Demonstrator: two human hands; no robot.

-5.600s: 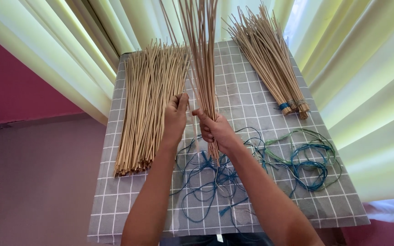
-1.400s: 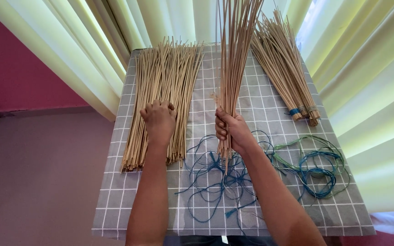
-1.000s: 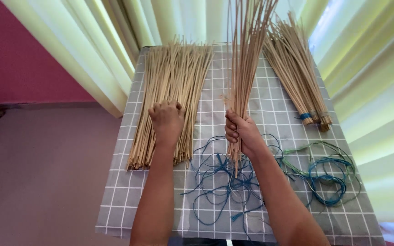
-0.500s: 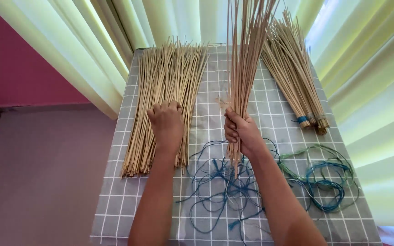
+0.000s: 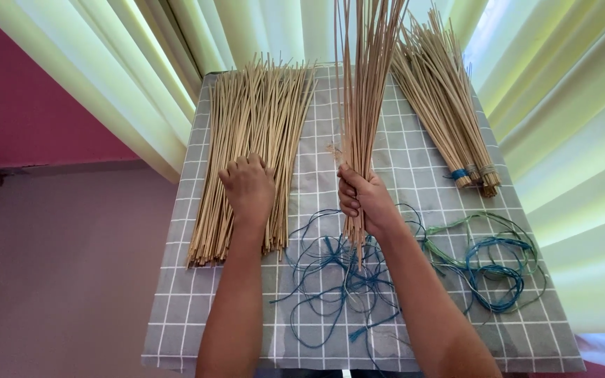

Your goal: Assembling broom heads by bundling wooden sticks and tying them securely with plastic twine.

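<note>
Upright bundle of thin sticks (image 5: 364,105) stands near the middle of the table, its lower ends just above the cloth and its tops running out of view at the upper edge. My right hand (image 5: 364,201) is wrapped tight around it low down, fingers curled fully closed on the stems, a short stub of stick ends showing below my fist. My left hand (image 5: 248,187) lies palm down on the loose pile of sticks (image 5: 250,150) to the left, fingers bent and pressed into the stems; whether they pinch any single stick I cannot tell. That pile lies flat, fanned slightly wider at its far end. Grey checked tablecloth (image 5: 190,329) under everything. Tangle of blue cord (image 5: 330,276) lies on the cloth right below the gripped bundle, between my forearms. Further right, a coil of green and blue cord (image 5: 491,262). At far right, a tied bundle of sticks (image 5: 442,105) lies flat, bound near its close end with blue and tan bands. Pale green curtains (image 5: 561,105) hang behind and beside the table.
</note>
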